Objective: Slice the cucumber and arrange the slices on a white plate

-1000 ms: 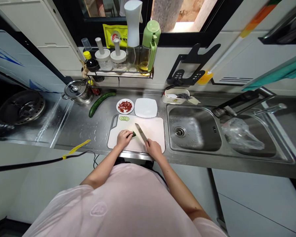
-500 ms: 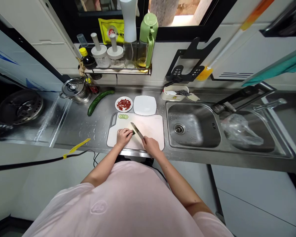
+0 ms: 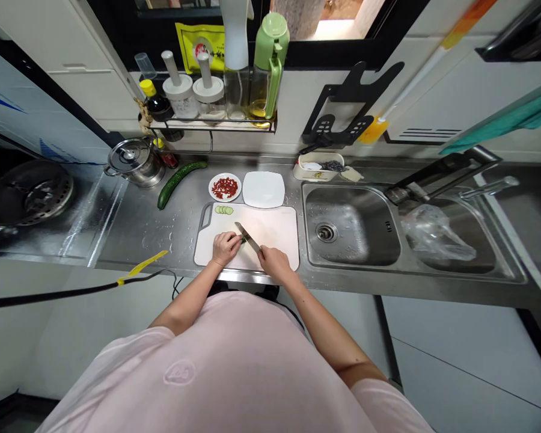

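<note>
My left hand (image 3: 226, 248) is closed on a short piece of cucumber (image 3: 243, 239), most of it hidden under my fingers. In my right hand (image 3: 274, 263) is the handle of a kitchen knife (image 3: 247, 236), its blade slanting up and left, right beside the cucumber piece. Both hands are over a white cutting board (image 3: 279, 225). Several cucumber slices (image 3: 224, 210) lie in a row near the board's upper left corner. Behind the board are a plate of chopped red pieces (image 3: 225, 187) and a white square plate (image 3: 264, 189).
A whole cucumber (image 3: 177, 183) lies at the left, near a lidded steel pot (image 3: 136, 162). To the right is a steel double sink (image 3: 354, 225) with a plastic bag (image 3: 437, 233) in the far basin. A shelf (image 3: 214, 124) of bottles and jars hangs behind.
The view has shifted slightly. Both hands stay at about the same place on the board, the knife still against the cucumber piece with only a slight shift of its blade.
</note>
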`<state>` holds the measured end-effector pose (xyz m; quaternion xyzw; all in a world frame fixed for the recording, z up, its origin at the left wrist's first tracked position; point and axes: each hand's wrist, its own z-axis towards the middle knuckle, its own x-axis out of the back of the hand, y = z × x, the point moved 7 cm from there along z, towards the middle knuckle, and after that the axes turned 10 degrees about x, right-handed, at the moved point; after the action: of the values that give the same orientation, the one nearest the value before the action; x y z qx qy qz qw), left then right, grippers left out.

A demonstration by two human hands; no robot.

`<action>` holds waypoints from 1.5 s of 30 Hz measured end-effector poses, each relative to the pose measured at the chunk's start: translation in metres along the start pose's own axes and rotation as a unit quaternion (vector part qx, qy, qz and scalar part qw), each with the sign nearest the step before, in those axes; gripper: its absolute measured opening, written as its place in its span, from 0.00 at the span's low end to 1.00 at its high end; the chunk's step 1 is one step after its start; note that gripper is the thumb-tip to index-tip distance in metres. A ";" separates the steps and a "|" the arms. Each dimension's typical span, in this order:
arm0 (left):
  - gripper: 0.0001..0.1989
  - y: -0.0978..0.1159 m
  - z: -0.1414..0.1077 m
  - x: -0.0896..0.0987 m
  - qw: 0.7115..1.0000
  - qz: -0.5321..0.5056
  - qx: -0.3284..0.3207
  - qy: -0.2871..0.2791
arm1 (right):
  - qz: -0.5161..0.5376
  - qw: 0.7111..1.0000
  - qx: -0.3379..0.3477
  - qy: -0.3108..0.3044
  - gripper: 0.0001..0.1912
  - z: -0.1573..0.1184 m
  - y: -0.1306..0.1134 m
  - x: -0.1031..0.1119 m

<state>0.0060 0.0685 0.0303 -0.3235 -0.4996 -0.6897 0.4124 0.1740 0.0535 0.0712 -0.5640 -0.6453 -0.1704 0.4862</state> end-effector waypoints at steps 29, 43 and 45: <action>0.12 0.001 0.000 0.002 1.000 -0.015 0.007 -0.018 | -0.012 0.999 -0.005 -0.031 0.14 -0.023 0.003 -0.013; 0.11 0.001 0.001 0.000 1.000 -0.017 0.008 -0.013 | -0.002 1.000 0.011 -0.011 0.14 -0.005 -0.009 -0.005; 0.11 0.001 0.001 0.000 1.000 -0.007 0.007 -0.015 | 0.000 1.000 0.012 -0.006 0.15 -0.001 -0.012 -0.003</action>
<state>0.0067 0.0690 0.0306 -0.3272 -0.5129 -0.6839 0.4027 0.1637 0.0476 0.0728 -0.5596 -0.6503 -0.1590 0.4886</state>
